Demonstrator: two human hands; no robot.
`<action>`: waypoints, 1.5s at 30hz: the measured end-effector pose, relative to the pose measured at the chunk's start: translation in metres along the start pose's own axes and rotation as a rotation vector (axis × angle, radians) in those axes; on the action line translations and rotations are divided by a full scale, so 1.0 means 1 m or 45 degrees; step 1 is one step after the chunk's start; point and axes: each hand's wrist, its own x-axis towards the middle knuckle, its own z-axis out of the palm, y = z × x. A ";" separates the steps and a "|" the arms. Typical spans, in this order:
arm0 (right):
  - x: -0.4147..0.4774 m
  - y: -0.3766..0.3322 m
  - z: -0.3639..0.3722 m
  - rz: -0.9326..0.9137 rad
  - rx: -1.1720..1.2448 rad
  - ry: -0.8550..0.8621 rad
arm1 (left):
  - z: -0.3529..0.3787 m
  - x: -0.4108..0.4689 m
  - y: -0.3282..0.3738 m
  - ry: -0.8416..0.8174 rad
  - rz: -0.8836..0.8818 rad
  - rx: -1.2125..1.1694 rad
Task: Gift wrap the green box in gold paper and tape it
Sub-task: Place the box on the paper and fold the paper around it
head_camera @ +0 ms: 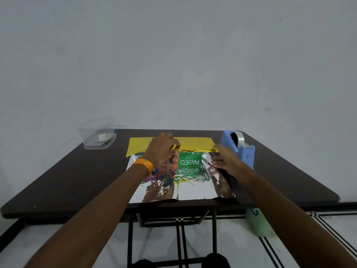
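Observation:
The green box (190, 163) lies on the silver inner side of the gold paper (193, 141) in the middle of the dark table. The paper's far part is folded over the box's far edge, gold side up. My left hand (162, 149) pinches that folded edge above the box's left part. My right hand (226, 160) holds the fold at its right end, fingers curled around the paper. The near part of the sheet (181, 190) lies flat, silver and creased, reaching the table's front edge.
A blue tape dispenser (240, 147) stands just right of my right hand. A clear plastic container (98, 135) sits at the table's (67, 180) far left corner. A pale green object (258, 223) is on the floor under the right side.

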 end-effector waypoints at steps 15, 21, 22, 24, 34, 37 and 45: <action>0.000 0.003 0.030 -0.007 0.260 -0.207 | -0.001 0.002 0.001 -0.003 0.017 0.050; 0.002 0.003 0.028 0.089 0.260 -0.244 | 0.000 0.001 0.000 -0.005 0.027 0.064; 0.002 0.004 0.028 0.091 0.253 -0.241 | 0.000 0.001 0.000 -0.009 0.031 0.066; 0.003 0.004 0.027 0.067 0.214 -0.245 | -0.001 0.002 0.000 -0.011 0.045 0.070; -0.004 0.003 0.029 0.061 0.175 -0.201 | -0.001 0.000 -0.005 -0.012 0.037 0.055; -0.006 0.008 0.030 -0.016 0.253 -0.006 | 0.001 -0.001 -0.007 -0.003 0.028 0.049; -0.019 -0.017 0.029 -1.256 -0.692 0.511 | 0.002 -0.003 -0.008 -0.006 0.030 0.036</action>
